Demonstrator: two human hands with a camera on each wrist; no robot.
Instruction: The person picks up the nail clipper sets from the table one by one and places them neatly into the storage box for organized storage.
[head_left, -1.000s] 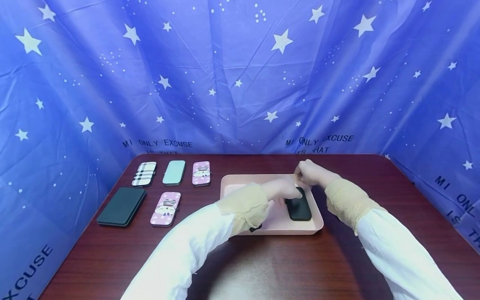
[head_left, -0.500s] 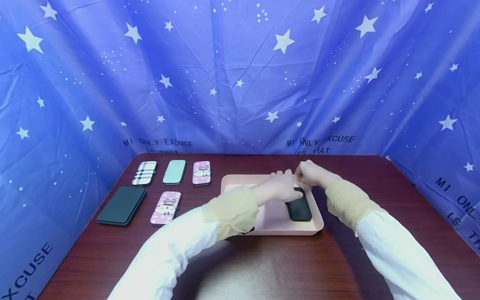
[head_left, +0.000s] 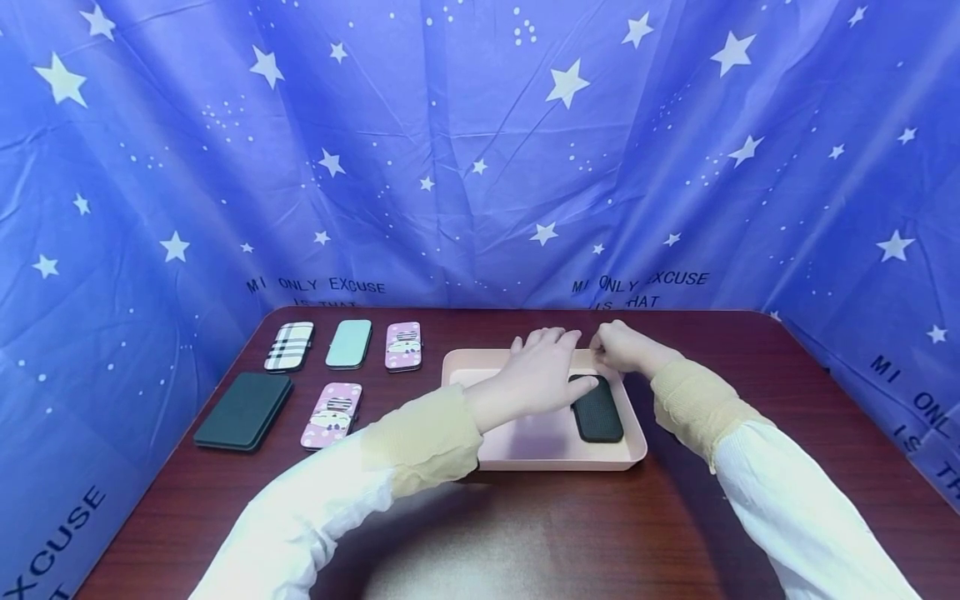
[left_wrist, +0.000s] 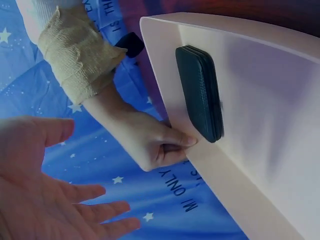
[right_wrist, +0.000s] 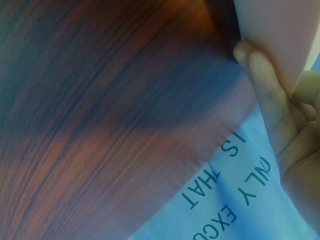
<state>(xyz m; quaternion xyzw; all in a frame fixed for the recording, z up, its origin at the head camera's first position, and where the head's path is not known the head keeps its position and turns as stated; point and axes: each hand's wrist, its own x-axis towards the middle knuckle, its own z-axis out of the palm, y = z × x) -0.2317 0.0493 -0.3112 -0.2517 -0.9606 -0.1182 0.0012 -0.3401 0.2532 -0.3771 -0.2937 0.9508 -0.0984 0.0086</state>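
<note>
A pale pink tray lies on the table, and a black textured flat case rests inside at its right end. My right hand pinches the tray's far right corner; in the right wrist view the thumb lies along the tray's outer wall. My left hand is spread over the tray with straight fingers and holds nothing. In the head view its thumb overlaps the top of the case. The left wrist view shows the left palm apart from the tray and the case lying flat.
Left of the tray on the dark wooden table lie a plaid case, a mint case, two pink cartoon cases, one behind and one in front, and a larger dark green case. A blue star curtain surrounds the table.
My left hand has drawn back to the left from the black case, its fingers now spread. The right hand keeps its hold on the tray corner, and the case stays in place.
</note>
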